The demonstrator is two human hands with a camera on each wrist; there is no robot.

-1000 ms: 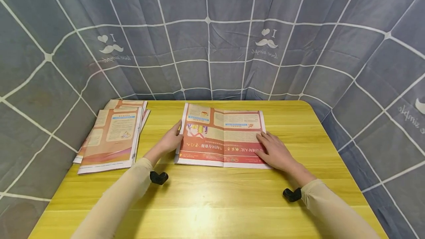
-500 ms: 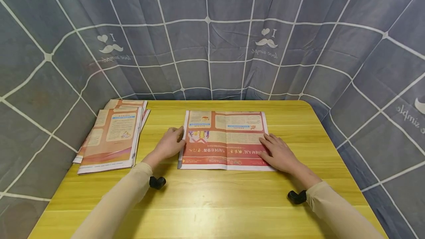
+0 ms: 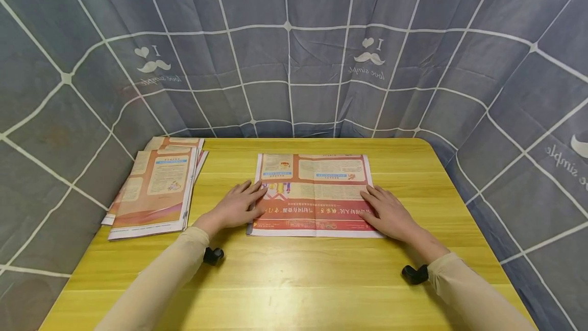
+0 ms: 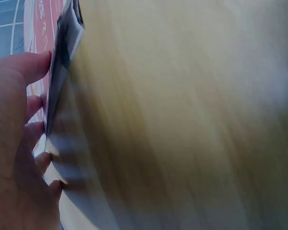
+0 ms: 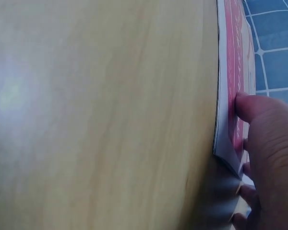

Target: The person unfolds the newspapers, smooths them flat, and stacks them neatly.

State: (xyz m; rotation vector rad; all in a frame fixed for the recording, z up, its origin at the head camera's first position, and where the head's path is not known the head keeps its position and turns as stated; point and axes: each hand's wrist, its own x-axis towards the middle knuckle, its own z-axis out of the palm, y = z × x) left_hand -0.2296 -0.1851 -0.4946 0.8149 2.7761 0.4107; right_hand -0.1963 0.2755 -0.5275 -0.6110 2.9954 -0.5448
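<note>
A newspaper (image 3: 317,193) with a red banner and a centre crease lies flat on the table, its print upside down in the head view. My left hand (image 3: 234,207) rests over its left edge, fingers stretched onto the page. On the opposite side my right hand (image 3: 390,213) lies with extended fingers across the right edge. In the left wrist view, the thumb and fingertips touch the newspaper (image 4: 65,52) near its layered edge. The right wrist view has the thumb on the red band of the newspaper (image 5: 234,72).
Several folded newspapers (image 3: 156,193) are stacked unevenly at the table's left side. The yellow wood-grain table (image 3: 294,280) has a rounded far right corner. A grey curtain (image 3: 317,65) with white grid lines surrounds it at the back and both sides.
The newspaper's raised left part has come down flat, and the paper has shifted slightly toward me. My left hand let go of the left edge and moved right onto the page.
</note>
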